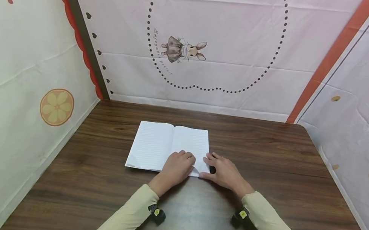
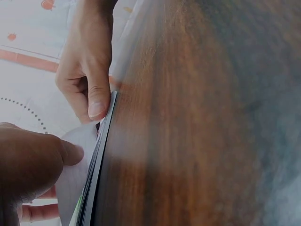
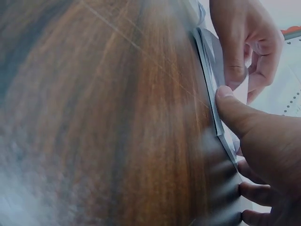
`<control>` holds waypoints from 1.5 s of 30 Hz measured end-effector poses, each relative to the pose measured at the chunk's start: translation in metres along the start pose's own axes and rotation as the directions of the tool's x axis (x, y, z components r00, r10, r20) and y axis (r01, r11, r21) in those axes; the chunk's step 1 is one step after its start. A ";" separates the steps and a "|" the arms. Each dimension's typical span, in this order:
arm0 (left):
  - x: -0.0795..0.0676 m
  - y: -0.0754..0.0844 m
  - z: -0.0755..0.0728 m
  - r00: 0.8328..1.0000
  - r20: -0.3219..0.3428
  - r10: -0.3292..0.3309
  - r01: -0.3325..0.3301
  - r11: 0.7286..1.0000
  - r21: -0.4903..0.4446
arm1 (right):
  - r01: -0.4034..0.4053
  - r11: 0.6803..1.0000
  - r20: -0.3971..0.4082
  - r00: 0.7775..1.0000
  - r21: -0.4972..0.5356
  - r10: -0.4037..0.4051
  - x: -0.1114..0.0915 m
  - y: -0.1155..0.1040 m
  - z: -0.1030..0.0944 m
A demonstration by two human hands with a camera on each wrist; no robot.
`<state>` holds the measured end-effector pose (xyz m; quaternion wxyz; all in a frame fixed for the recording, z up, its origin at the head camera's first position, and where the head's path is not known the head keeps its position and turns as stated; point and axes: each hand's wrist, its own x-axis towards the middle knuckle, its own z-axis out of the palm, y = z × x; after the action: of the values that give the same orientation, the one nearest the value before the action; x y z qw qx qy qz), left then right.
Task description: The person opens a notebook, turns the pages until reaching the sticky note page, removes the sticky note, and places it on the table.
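An open notebook [image 1: 151,145] with ruled white pages lies on the table. My left hand [image 1: 178,165] is over the lower part of its right page, with thumb and curled fingers pinching the page's lifted lower corner. In the right wrist view that raised page [image 3: 242,90] stands up from the sheets below. My right hand [image 1: 227,172] is at the notebook's lower right corner. Its thumb lies straight against the bottom edge, while the other fingers spread along the right side. Seen from the left wrist, the page [image 2: 70,188] bends up beside the left thumb.
The dark wood-grain table [image 1: 100,196] extends around the notebook on all sides. White printed cloth [image 1: 228,32] with a rabbit figure hangs behind it, and similar cloth covers the left and right sides. A small black camera [image 1: 158,215] is strapped to each wrist.
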<state>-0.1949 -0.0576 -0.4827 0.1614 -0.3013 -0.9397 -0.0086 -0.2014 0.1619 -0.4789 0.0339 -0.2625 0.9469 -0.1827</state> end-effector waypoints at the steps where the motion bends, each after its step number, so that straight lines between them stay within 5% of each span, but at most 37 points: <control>1: 0.000 0.000 0.000 1.000 -0.009 -0.012 0.012 1.000 0.000 | -0.006 1.000 0.002 1.000 0.000 0.006 0.000 0.000 0.000; 8: -0.004 -0.003 -0.003 0.979 -0.159 -0.131 0.118 0.989 -0.090 | -0.068 0.997 0.006 0.998 -0.035 0.068 0.001 -0.001 0.001; 14: -0.010 -0.019 -0.013 0.888 -0.404 -0.221 0.150 0.968 -0.201 | -0.063 0.998 0.013 0.998 -0.001 0.063 0.000 0.000 0.001; 19: -0.014 -0.036 -0.027 0.825 -0.475 -0.307 0.196 0.943 -0.270 | -0.060 0.998 0.020 0.998 0.012 0.060 -0.001 0.000 0.001; 33: -0.053 -0.077 -0.039 0.774 -0.425 -0.469 0.360 0.879 -0.313 | -0.107 0.994 0.038 0.994 0.017 0.106 -0.002 -0.001 0.002; 45: -0.089 -0.096 -0.029 0.798 -0.161 -0.580 0.542 0.809 -0.229 | -0.098 0.995 0.035 0.995 0.018 0.098 -0.001 -0.003 0.002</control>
<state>-0.1727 -0.1896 -0.4747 0.2295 -0.0183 -0.9581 -0.1705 -0.1990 0.1596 -0.4793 0.0616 -0.2186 0.9560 -0.1855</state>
